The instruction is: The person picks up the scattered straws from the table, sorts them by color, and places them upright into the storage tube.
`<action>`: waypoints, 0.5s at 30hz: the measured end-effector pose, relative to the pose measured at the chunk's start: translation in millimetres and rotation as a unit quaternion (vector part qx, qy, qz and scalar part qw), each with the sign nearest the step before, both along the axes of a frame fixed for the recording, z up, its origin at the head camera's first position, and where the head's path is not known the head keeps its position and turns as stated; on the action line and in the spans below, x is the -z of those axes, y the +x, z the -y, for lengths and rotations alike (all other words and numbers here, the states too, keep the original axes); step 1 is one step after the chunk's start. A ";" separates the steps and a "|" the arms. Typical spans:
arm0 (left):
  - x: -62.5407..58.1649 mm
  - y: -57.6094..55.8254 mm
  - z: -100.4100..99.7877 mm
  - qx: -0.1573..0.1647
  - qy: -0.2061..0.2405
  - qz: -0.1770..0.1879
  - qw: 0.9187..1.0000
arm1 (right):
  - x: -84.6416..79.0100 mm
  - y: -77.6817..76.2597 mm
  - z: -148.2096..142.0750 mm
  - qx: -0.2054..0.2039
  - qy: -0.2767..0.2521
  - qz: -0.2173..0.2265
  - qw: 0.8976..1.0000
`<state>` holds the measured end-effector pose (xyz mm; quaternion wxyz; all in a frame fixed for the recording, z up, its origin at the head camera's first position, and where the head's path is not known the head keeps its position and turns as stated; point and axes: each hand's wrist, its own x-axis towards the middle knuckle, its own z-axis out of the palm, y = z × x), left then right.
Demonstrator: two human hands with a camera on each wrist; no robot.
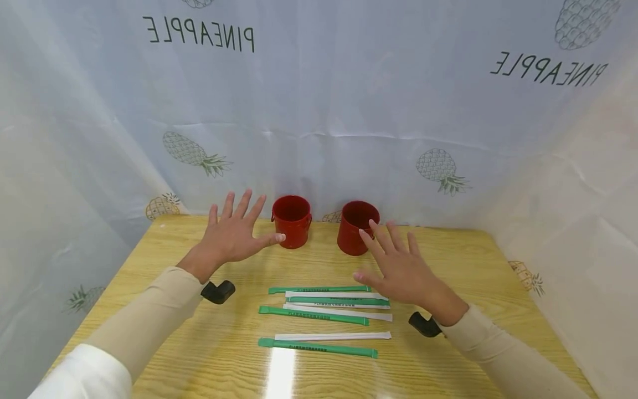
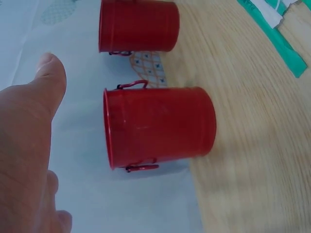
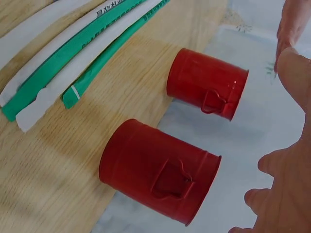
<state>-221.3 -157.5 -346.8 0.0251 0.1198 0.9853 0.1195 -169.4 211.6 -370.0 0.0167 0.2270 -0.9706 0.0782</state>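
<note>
Two small red metal buckets stand upright at the back of the table. My left hand, fingers spread, is beside the left bucket, its thumb overlapping the bucket's lower edge in the head view. My right hand is also spread, its fingertips overlapping the right bucket. Neither hand holds anything. In the left wrist view the nearer bucket shows small wire handles on its sides. Between the hands lie several paper-wrapped straws, some green, some white, roughly parallel and crosswise, partly overlapping in the upper group.
The wooden table ends at a pale curtain printed with pineapples, right behind the buckets. Curtains also hang along both sides. A black wrist device shows under the left wrist, and another under the right.
</note>
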 end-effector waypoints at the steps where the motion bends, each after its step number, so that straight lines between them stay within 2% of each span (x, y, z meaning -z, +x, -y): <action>1: 0.3 -0.3 -1.0 0.001 0.001 0.001 1.000 | 0.8 0.6 1.0 -0.001 0.003 0.000 1.000; 7: 5.7 -4.4 -7.7 0.009 0.017 0.000 1.000 | 4.5 4.5 8.0 -0.019 0.006 0.003 1.000; 15: 17.3 -18.1 -21.5 0.031 0.061 0.001 0.998 | 16.6 11.0 17.2 -0.042 0.008 0.014 0.999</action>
